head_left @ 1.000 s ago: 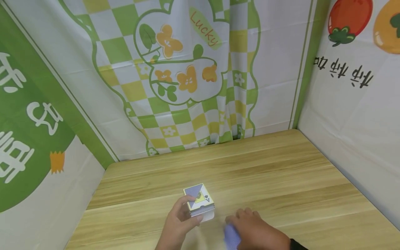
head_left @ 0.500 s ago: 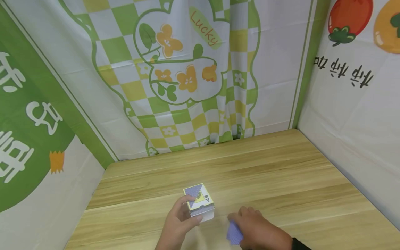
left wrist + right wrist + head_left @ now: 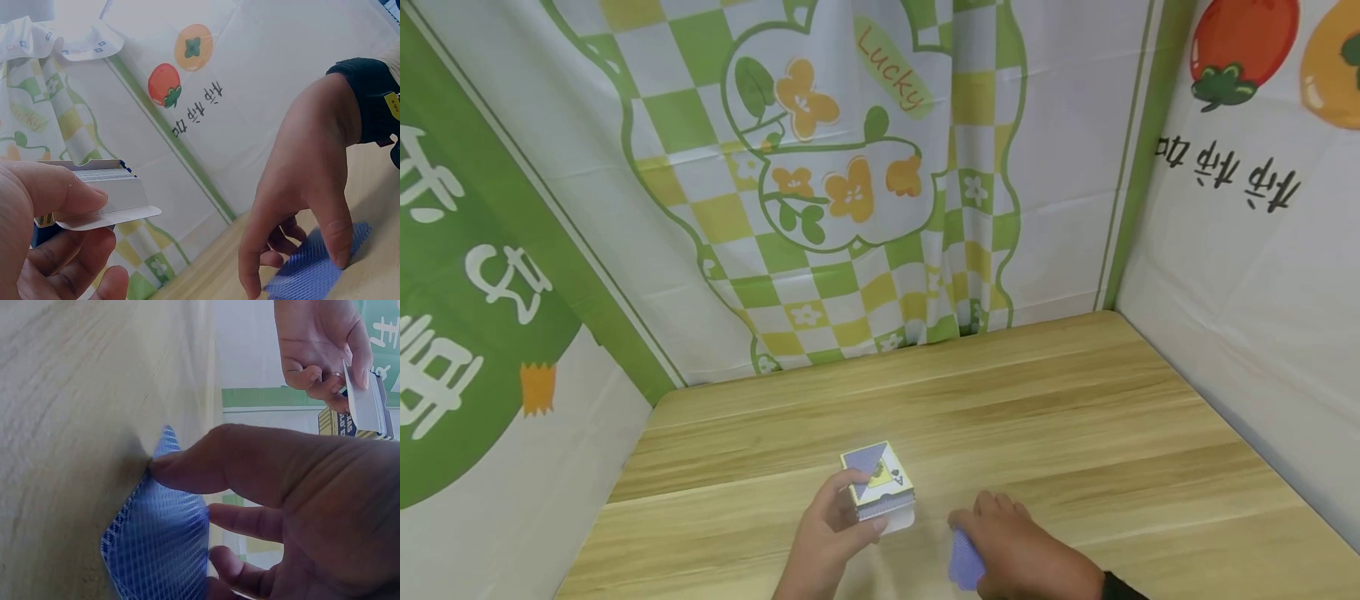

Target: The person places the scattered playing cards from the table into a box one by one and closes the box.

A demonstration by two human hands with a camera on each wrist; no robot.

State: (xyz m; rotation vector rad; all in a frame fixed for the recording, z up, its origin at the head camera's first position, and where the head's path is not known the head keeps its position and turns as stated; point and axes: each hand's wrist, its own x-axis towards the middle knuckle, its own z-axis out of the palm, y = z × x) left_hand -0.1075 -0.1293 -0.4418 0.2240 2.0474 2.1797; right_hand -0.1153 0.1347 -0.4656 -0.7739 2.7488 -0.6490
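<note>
In the head view my left hand [image 3: 835,529] holds a playing-card box [image 3: 880,479] with an ace and a blue patterned triangle printed on its face. Its white flap [image 3: 112,219] hangs out at the open end, and the edges of cards show inside in the left wrist view. The left thumb lies along that end. To the right, my right hand [image 3: 1018,542] pinches blue-backed playing cards [image 3: 964,562] by their edges, low over the table. In the right wrist view the thumb [image 3: 187,465] is on one edge of the cards [image 3: 162,525] and fingertips are on the opposite one.
The wood-grain table [image 3: 1015,400] reaches back to a checkered green and yellow curtain [image 3: 850,283]. White printed cloth walls [image 3: 1247,275] stand along both sides. A dark cuff [image 3: 369,94] covers the right wrist.
My right hand has shifted slightly to the right with the blue-backed cards, and more of their near end shows. My left hand and the box have stayed in place.
</note>
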